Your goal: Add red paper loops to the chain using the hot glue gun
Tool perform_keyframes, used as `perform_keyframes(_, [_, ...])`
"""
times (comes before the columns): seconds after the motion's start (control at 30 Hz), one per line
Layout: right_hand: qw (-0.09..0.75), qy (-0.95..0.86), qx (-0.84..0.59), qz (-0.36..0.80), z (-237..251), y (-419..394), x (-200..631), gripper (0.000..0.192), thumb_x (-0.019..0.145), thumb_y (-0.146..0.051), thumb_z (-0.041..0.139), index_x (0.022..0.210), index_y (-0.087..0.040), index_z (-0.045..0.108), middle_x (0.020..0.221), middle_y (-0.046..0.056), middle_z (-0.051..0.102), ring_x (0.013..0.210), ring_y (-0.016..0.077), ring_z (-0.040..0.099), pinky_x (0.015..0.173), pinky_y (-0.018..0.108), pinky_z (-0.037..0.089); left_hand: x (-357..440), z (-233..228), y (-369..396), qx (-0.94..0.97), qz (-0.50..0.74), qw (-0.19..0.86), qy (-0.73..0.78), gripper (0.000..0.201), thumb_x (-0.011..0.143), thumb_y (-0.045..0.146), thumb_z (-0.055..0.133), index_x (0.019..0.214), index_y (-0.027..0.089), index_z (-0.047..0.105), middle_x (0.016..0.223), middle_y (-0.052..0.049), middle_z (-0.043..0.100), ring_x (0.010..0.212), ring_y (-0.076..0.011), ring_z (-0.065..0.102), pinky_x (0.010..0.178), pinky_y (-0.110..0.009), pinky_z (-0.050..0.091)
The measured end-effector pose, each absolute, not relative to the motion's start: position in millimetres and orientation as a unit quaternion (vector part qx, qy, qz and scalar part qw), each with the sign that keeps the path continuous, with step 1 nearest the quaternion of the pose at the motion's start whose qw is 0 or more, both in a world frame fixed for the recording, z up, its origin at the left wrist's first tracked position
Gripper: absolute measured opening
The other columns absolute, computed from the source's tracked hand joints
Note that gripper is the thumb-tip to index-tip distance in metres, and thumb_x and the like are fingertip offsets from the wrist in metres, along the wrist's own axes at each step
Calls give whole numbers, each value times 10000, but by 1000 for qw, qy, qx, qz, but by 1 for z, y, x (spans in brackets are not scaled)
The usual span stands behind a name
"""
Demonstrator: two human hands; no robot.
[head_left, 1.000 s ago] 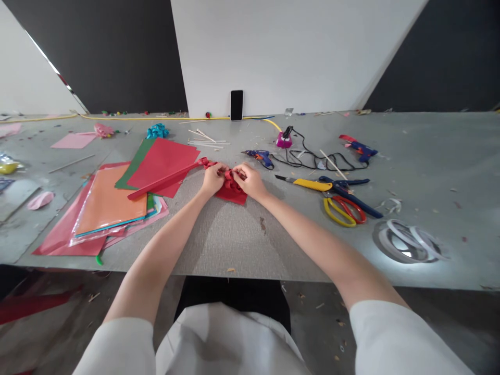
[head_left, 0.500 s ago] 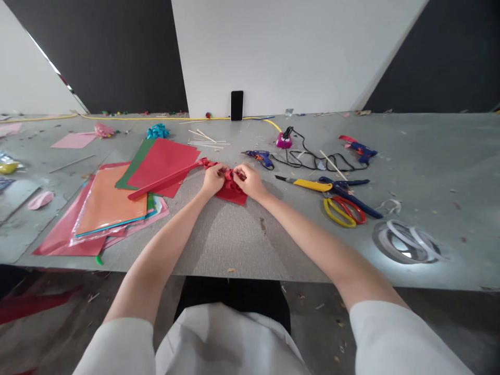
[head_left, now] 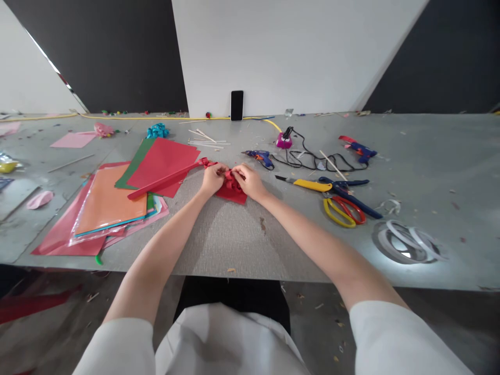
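Note:
My left hand (head_left: 213, 178) and my right hand (head_left: 249, 180) meet over a red paper piece (head_left: 233, 194) lying on the grey table (head_left: 234, 234). Both hands pinch its curled red folds between their fingertips. A long red paper strip (head_left: 164, 179) runs from under my left hand toward the left, across a red sheet (head_left: 164, 159) that lies on a green one.
A stack of coloured paper (head_left: 105, 205) lies at the left. To the right lie a yellow utility knife (head_left: 308, 183), scissors (head_left: 344, 205), two glue guns (head_left: 260, 156) (head_left: 359, 147) with black cords, and tape rings (head_left: 406, 242). A phone (head_left: 236, 105) leans on the back wall.

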State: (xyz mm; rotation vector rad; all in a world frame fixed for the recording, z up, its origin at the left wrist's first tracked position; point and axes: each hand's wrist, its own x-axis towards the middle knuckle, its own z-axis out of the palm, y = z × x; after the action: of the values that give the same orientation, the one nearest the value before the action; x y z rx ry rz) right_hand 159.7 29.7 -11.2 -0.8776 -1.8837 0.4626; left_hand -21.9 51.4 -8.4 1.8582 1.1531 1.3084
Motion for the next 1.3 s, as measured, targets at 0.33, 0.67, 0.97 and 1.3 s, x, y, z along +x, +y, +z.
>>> perform_keyframes(0.33, [484, -771, -371, 186, -12, 31, 160, 423, 1029, -629, 493, 957, -244, 652, 937, 72, 662, 816, 206, 613, 810, 356, 515, -21, -6, 50, 687, 494, 303, 439, 249, 712, 12, 525, 779, 145, 723, 786, -46, 738, 739, -152, 640, 713, -259, 489])
perform_keyframes(0.67, [505, -760, -372, 170, -18, 35, 161, 404, 1033, -621, 498, 1003, -250, 656, 997, 86, 680, 930, 234, 675, 880, 388, 554, -19, -1, 47, 689, 497, 328, 413, 215, 801, 35, 547, 860, 148, 719, 878, -67, 758, 834, -167, 674, 799, -273, 515])
perform_keyframes(0.97, [488, -777, -372, 135, -5, 24, 160, 438, 1093, -583, 347, 1047, -261, 642, 1005, 90, 674, 963, 233, 662, 923, 385, 525, -20, -5, 51, 663, 521, 330, 424, 300, 757, -36, 461, 880, 162, 649, 863, -39, 730, 829, -148, 663, 809, -247, 508])
perform_keyframes(1.3, [427, -774, -460, 87, 6, 22, 163, 482, 1106, -526, 254, 985, -237, 621, 1029, 114, 673, 948, 246, 640, 909, 388, 499, -24, -13, 62, 460, 647, 399, 460, 65, 995, 231, 536, 933, 210, 533, 853, -17, 670, 749, -132, 666, 722, -238, 542])
